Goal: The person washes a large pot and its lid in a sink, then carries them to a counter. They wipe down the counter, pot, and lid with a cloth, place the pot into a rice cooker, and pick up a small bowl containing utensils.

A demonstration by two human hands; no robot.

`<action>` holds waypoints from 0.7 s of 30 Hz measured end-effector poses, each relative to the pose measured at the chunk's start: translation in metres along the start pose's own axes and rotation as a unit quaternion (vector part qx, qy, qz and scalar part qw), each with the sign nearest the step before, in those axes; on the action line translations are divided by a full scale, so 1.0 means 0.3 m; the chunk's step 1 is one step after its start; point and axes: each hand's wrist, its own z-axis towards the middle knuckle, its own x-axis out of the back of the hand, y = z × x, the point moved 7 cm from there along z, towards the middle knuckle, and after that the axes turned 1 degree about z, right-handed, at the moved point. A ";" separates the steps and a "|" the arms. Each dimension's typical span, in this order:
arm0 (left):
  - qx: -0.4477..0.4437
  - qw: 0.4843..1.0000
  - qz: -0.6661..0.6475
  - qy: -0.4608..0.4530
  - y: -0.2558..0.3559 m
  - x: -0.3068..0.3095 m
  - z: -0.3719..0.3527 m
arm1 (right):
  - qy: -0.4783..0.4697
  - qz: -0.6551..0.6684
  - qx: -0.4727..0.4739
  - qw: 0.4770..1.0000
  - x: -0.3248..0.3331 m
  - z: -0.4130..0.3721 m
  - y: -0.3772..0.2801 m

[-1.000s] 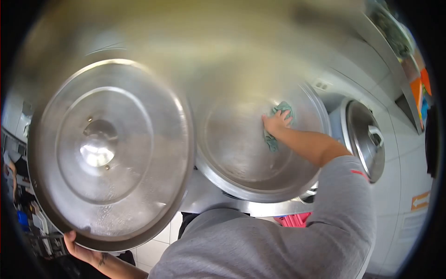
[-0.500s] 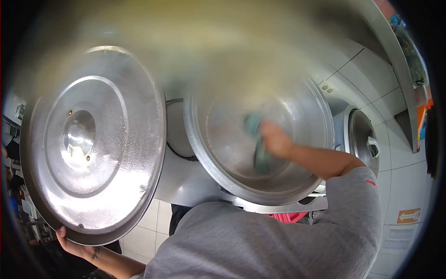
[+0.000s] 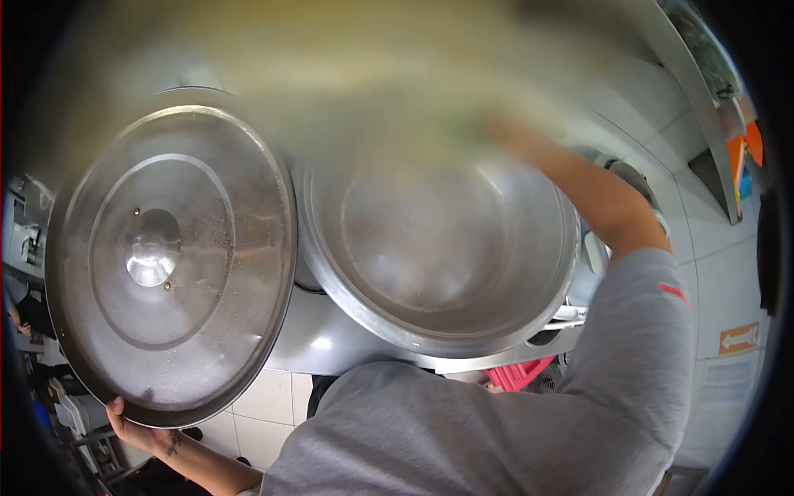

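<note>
A large round metal lid [image 3: 207,306] stands tilted up at the left, its domed centre facing the camera. My left hand [image 3: 135,427] grips the lid's lower edge, thumb over the rim. Beside the lid is a big, wide metal pot [image 3: 430,240], open at the top, with a slightly stained inside. My right arm reaches over the pot toward its far side. There my right hand [image 3: 506,131] is lost in the blur across the top of the view. A faint green patch shows by it, too blurred to make out as the cloth.
The pot stands on a metal counter [image 3: 318,335]. A pink item [image 3: 521,374] lies below the pot's front edge. Another lidded pot [image 3: 633,178] is at the right, by the tiled wall. A person's hand [image 3: 23,329] shows at the far left, over the floor area.
My right hand, which held a green cloth inside the pot, has moved up to the pot's far side. The view has shifted somewhat. My left hand still holds the lid.
</note>
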 end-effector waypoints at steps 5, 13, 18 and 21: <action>-0.028 0.999 0.011 0.025 0.010 0.054 0.034 | -0.501 0.146 0.164 0.837 0.029 -0.365 -0.839; -0.024 0.999 -0.013 -0.022 0.003 0.009 0.014 | -0.048 0.222 -0.147 0.963 -0.006 0.533 -0.858; -0.009 0.999 0.000 -0.043 0.024 0.040 0.036 | -0.309 0.025 -0.282 0.908 -0.447 0.196 -0.239; 0.009 0.998 -0.002 -0.055 -0.017 -0.023 0.039 | -0.580 0.006 -0.023 0.814 -0.258 -0.112 -0.594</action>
